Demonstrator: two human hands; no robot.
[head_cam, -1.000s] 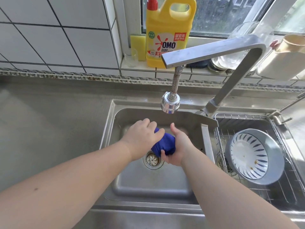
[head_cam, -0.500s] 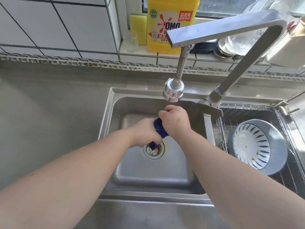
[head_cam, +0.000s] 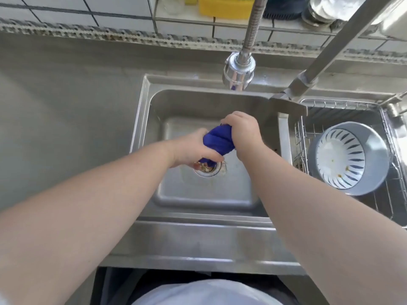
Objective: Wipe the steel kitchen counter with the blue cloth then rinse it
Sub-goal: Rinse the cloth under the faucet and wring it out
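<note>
- The left hand (head_cam: 193,148) is closed in a fist round the lower end of the cloth (head_cam: 218,143), fingers wrapped under it.
- The right hand (head_cam: 244,130) is clenched over the cloth's upper end, knuckles up, at about 1 o'clock from the left hand.
- The cloth is blue and twisted into a tight rope between the two fists; only the short middle stretch and a bit of the lower tip show.
- Both hands hold the cloth in the air over the sink (head_cam: 204,219), just above the drain (head_cam: 209,169), which lies at 6 o'clock from the cloth.
- The drain strainer has some brownish bits in it.
- The tap head (head_cam: 237,72) hangs at 12 o'clock from the hands, well apart from them; I cannot tell whether water runs from it.
- The steel table (head_cam: 66,119) stretches away at 9 o'clock from the sink, bare and dull grey.
- At 3 o'clock, in a wire rack (head_cam: 301,137) beside the sink, a bowl (head_cam: 350,159) lies tilted with its white, blue-striped inside facing up; a few small specks sit in it.
- On the tiled sill at 12 o'clock stands a yellow bottle (head_cam: 226,7), its top cut off by the frame.
</note>
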